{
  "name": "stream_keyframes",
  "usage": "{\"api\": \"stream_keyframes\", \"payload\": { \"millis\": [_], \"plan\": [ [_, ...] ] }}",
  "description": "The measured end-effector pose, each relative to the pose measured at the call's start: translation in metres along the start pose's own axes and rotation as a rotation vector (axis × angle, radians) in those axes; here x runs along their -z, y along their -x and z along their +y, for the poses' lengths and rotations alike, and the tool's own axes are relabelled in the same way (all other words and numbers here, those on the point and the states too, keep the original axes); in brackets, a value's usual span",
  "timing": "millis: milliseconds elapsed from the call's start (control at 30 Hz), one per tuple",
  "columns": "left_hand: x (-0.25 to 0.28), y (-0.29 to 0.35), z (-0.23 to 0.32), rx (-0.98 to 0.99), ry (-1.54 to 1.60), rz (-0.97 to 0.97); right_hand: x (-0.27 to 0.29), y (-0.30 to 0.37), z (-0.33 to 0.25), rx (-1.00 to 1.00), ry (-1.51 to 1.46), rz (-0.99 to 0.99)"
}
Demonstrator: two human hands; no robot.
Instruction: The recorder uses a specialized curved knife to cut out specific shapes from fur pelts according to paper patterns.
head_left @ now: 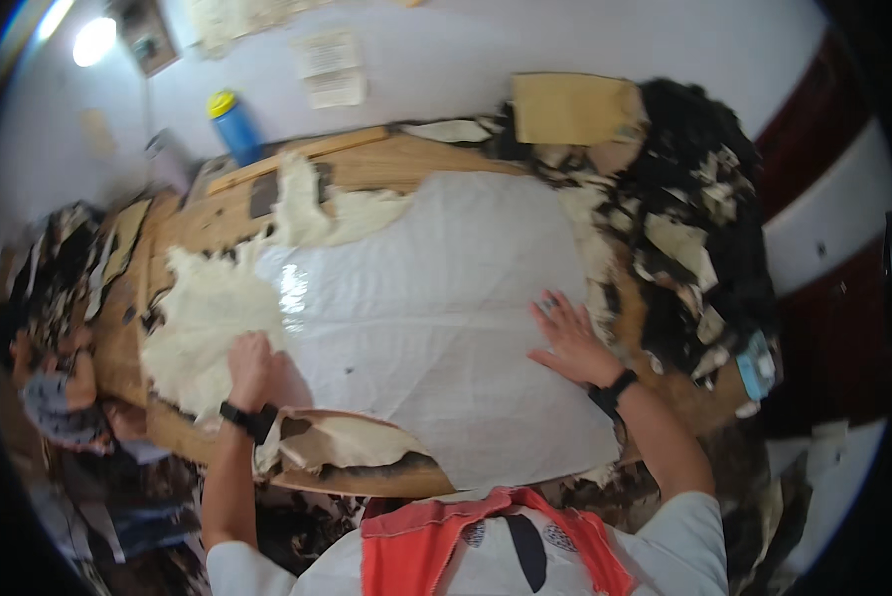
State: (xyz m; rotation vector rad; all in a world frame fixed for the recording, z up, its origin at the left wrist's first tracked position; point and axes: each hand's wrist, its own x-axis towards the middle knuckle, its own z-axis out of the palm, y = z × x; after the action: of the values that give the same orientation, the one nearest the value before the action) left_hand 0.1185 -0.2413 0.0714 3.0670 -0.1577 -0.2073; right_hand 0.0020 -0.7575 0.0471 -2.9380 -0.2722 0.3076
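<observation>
A large whitish, partly see-through sheet (pixel 446 298) cut like a garment pattern piece lies spread over a cream-coloured hide (pixel 208 313) with dark, ragged edges. My right hand (pixel 570 338) rests flat on the sheet's right side, fingers spread and a ring showing. My left hand (pixel 253 366) is closed at the sheet's left border, above the hide; whatever is in its fingers is hidden. Close to my body, a curled flap of the hide (pixel 352 442) shows below the sheet's left part. Both wrists carry dark bands.
A wooden table (pixel 367 164) bears everything. Along the wall are a wooden strip (pixel 302 159) and a blue bottle (pixel 233 129) with a yellow cap. Dark hide scraps (pixel 699 228) are heaped at the right, beside a light-blue packet (pixel 756 368). Another person (pixel 64 397) is at the far left.
</observation>
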Motion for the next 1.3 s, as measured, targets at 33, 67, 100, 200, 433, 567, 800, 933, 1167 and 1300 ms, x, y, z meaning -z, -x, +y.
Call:
{"api": "stream_keyframes", "payload": {
  "millis": [33,67,100,200,433,567,800,933,1167,1300],
  "plan": [
    [0.011,0.002,0.02,-0.032,-0.028,0.011,0.001,0.001,0.001,-0.011,-0.001,0.0],
    [0.002,0.004,0.017,-0.179,-0.002,0.075,-0.001,-0.003,0.001,0.009,0.005,0.008],
    [-0.008,0.003,0.015,-0.332,0.032,0.138,-0.002,-0.004,0.0,0.022,0.016,0.014],
    [0.011,0.003,0.069,-0.613,0.086,-0.16,-0.011,-0.002,0.003,-0.058,-0.01,-0.003],
    [-0.017,0.001,0.063,-0.581,0.053,-0.295,0.001,0.006,-0.013,-0.064,-0.052,-0.022],
    [-0.009,0.001,0.071,-0.553,0.036,-0.344,-0.006,0.014,-0.047,-0.206,-0.191,-0.045],
    [-0.016,-0.005,0.064,-0.566,0.046,-0.35,-0.01,0.02,-0.041,-0.204,-0.259,0.005],
    [-0.013,-0.002,0.068,-0.54,0.0,-0.345,-0.006,0.016,-0.033,-0.14,-0.223,-0.016],
    [-0.01,-0.005,0.057,-0.483,0.01,-0.387,0.012,0.018,-0.025,-0.066,-0.197,-0.061],
    [-0.011,0.002,0.052,-0.523,-0.013,-0.343,0.015,0.014,-0.024,-0.04,-0.161,-0.058]
  ]
}}
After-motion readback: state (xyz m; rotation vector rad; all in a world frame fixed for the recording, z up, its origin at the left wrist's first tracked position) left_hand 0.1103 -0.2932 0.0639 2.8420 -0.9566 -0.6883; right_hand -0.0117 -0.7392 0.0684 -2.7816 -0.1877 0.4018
